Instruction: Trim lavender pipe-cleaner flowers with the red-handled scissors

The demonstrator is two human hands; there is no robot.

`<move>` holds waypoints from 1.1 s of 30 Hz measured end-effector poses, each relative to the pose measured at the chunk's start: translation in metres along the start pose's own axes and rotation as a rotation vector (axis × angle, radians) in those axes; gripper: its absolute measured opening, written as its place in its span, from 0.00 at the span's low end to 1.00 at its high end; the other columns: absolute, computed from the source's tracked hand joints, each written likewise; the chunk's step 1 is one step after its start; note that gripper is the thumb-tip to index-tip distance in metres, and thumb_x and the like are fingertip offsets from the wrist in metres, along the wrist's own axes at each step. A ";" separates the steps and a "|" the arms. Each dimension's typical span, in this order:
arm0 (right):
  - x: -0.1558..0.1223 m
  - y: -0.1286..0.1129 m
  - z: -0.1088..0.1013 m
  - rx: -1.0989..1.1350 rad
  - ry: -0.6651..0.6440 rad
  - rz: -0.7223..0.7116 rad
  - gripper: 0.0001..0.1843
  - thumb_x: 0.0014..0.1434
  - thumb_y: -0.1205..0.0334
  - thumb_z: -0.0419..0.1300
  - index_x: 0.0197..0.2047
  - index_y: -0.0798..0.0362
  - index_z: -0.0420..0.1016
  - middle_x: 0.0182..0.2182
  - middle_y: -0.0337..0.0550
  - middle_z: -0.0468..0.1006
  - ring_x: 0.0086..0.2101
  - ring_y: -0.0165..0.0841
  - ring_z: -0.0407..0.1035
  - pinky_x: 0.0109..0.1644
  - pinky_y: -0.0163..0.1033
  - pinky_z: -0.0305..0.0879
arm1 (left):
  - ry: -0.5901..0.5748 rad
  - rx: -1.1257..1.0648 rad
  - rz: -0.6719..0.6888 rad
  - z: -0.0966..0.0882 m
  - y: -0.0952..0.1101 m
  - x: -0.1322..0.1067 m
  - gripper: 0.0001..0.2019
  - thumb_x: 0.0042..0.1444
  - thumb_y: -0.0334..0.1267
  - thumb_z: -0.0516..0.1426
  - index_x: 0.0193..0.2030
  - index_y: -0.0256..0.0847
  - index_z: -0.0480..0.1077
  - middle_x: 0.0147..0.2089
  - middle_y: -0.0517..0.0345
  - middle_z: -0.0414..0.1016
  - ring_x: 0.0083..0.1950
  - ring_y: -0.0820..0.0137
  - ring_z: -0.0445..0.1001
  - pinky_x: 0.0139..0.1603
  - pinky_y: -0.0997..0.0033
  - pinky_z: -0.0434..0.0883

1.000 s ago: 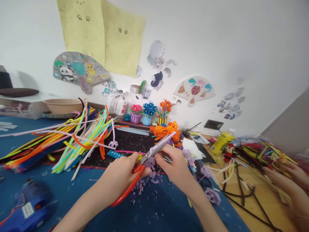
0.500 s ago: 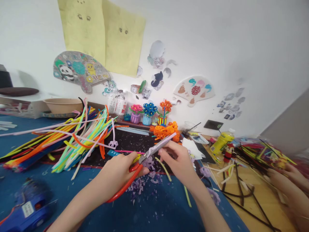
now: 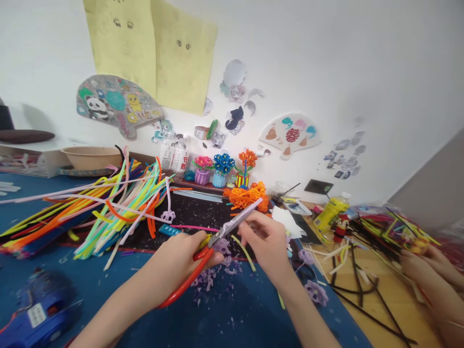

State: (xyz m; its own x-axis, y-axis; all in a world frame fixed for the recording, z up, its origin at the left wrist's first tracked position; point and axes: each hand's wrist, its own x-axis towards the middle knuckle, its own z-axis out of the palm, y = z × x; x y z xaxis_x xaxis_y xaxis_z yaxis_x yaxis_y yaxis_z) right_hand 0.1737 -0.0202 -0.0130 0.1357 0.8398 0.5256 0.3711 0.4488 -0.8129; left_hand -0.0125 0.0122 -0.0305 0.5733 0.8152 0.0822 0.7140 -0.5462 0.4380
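The left hand wraps its fingers around the red-handled scissors, which are the landmark here, with the handles pressed together in the curled fist and the blades pointing up and right. The right hand sits just beyond the blades, its fingers closed in a pinch on a lilac pipe cleaner that runs along the metal and out past the tip; whether the blades grip it cannot be told. A loose yellow pipe cleaner hangs just right of the scissors, and purple snippets lie below them on the blue mat. A heap of colored pipe cleaners spreads left of the scissors, orange pipe-cleaner flowers sit beyond them, and another person's hands work well to their right. The greatest risk seems to be the right fingers sitting so near the blades, where a slip could nick skin. The thin lilac piece could also twist away, or the yellow strand could catch in the cut.
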 end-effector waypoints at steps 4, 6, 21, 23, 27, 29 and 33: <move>0.000 0.001 -0.001 -0.005 0.009 -0.007 0.07 0.55 0.65 0.57 0.25 0.55 0.71 0.19 0.35 0.69 0.18 0.26 0.63 0.23 0.31 0.59 | -0.014 -0.025 0.002 -0.001 0.001 0.000 0.19 0.58 0.57 0.45 0.26 0.44 0.55 0.25 0.62 0.66 0.25 0.70 0.66 0.25 0.72 0.53; 0.001 0.001 -0.001 -0.008 0.006 -0.012 0.08 0.55 0.65 0.57 0.25 0.55 0.71 0.19 0.35 0.69 0.18 0.25 0.63 0.23 0.31 0.59 | -0.030 -0.015 -0.019 -0.003 0.002 0.000 0.19 0.57 0.56 0.46 0.26 0.44 0.55 0.25 0.61 0.67 0.26 0.69 0.67 0.25 0.72 0.53; 0.000 0.008 0.002 -0.066 -0.095 -0.050 0.07 0.55 0.67 0.56 0.26 0.54 0.71 0.22 0.36 0.68 0.21 0.26 0.61 0.24 0.32 0.57 | -0.032 0.038 -0.022 0.002 0.004 -0.003 0.16 0.60 0.54 0.43 0.33 0.44 0.58 0.31 0.54 0.73 0.31 0.61 0.73 0.28 0.70 0.56; 0.000 0.006 0.001 -0.073 -0.089 -0.061 0.07 0.55 0.67 0.56 0.26 0.54 0.71 0.21 0.36 0.67 0.21 0.26 0.60 0.24 0.32 0.56 | -0.037 0.047 -0.010 0.002 0.003 -0.002 0.16 0.59 0.54 0.43 0.32 0.44 0.58 0.31 0.54 0.73 0.30 0.61 0.73 0.28 0.69 0.56; 0.000 0.004 -0.001 -0.069 -0.102 -0.077 0.07 0.55 0.67 0.56 0.26 0.55 0.71 0.22 0.36 0.68 0.22 0.27 0.60 0.25 0.32 0.56 | -0.055 0.071 -0.025 -0.006 0.007 -0.004 0.15 0.58 0.53 0.43 0.32 0.45 0.58 0.31 0.55 0.73 0.30 0.60 0.73 0.27 0.69 0.56; 0.001 0.003 -0.001 -0.062 -0.108 -0.079 0.07 0.55 0.68 0.56 0.27 0.55 0.72 0.23 0.37 0.69 0.23 0.27 0.60 0.26 0.32 0.56 | -0.062 0.092 -0.042 -0.011 0.011 -0.005 0.14 0.57 0.53 0.44 0.31 0.45 0.57 0.30 0.56 0.73 0.30 0.59 0.73 0.27 0.69 0.56; 0.002 0.003 0.000 -0.087 -0.135 -0.092 0.06 0.55 0.69 0.56 0.27 0.55 0.72 0.23 0.37 0.70 0.24 0.28 0.61 0.28 0.33 0.57 | -0.042 0.117 -0.038 -0.012 0.012 -0.007 0.13 0.57 0.53 0.45 0.34 0.45 0.57 0.30 0.56 0.73 0.32 0.56 0.75 0.27 0.69 0.55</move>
State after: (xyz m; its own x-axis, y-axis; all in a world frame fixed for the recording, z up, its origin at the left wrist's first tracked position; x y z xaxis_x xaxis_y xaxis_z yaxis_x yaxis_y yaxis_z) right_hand 0.1749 -0.0174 -0.0146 -0.0248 0.8324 0.5536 0.4549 0.5025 -0.7352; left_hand -0.0125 0.0019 -0.0151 0.5598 0.8282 0.0287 0.7759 -0.5360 0.3328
